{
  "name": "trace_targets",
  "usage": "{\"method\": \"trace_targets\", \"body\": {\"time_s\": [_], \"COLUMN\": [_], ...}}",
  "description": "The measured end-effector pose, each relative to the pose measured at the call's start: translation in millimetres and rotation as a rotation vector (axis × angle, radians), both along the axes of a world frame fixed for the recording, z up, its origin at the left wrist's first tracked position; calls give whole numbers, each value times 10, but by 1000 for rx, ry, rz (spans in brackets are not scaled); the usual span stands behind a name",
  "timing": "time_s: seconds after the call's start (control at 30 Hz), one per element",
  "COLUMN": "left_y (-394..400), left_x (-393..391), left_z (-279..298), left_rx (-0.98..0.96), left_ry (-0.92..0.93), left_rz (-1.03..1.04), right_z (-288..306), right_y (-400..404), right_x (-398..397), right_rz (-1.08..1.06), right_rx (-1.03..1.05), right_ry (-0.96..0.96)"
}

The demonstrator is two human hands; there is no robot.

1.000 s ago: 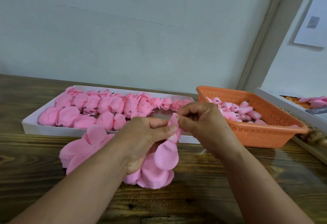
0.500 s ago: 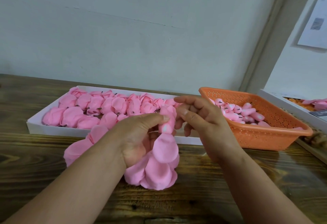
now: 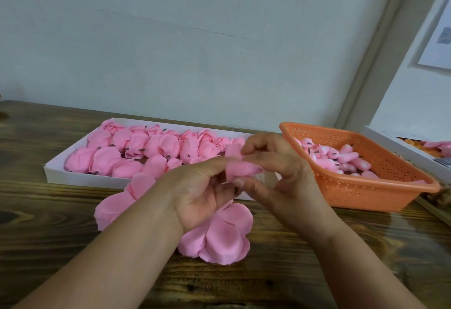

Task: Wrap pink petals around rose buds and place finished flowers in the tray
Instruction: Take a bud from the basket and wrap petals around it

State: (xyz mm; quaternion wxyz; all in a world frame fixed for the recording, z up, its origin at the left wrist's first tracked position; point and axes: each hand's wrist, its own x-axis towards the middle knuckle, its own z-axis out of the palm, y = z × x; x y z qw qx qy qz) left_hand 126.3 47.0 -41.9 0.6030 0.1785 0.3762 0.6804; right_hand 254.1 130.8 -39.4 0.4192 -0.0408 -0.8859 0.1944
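While finished flowers (image 3: pixel 136 149) fill the white tray (image 3: pixel 57 171) at far left, my left hand (image 3: pixel 195 191) pinches the rose bud (image 3: pixel 238 168) above loose petals (image 3: pixel 219 233) on the desk (image 3: pixel 48 247); my right hand (image 3: pixel 280 174) curls its fingers (image 3: pixel 249 149) onto the same bud, beside the orange basket (image 3: pixel 366 194).

A dark brown, heavily grained wooden tabletop (image 3: pixel 48 211) was seen spreading across the lower half of the view. Behind it, a plain pale grey-green wall (image 3: pixel 170 40) was shown, bordered on the right by a slanted grey frame strip (image 3: pixel 373 47). A white sheet of paper with a blurred grey patch (image 3: pixel 439 42) was seen fixed beyond the frame at the upper right.
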Motion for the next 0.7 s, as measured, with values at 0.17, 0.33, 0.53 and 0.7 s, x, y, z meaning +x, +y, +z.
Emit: {"method": "trace_targets", "body": {"time_s": [0.17,0.33,0.53,0.7], "left_y": [14,-8,-20,-48], "left_x": [-5,7,34,62], "left_z": [-31,-38,-24,-27], "left_rx": [6,65,92,134], "left_ry": [33,149,124,234], "left_rz": [10,-17,-10,11], "right_z": [-13,-6,-13,-30], "right_y": [-6,-18,-2,29], "right_x": [-12,-20,-25,-19], "right_rz": [-38,-39,-6,3], "right_rx": [-107,-301,-415,-453], "right_ry": [65,76,77,69]}}
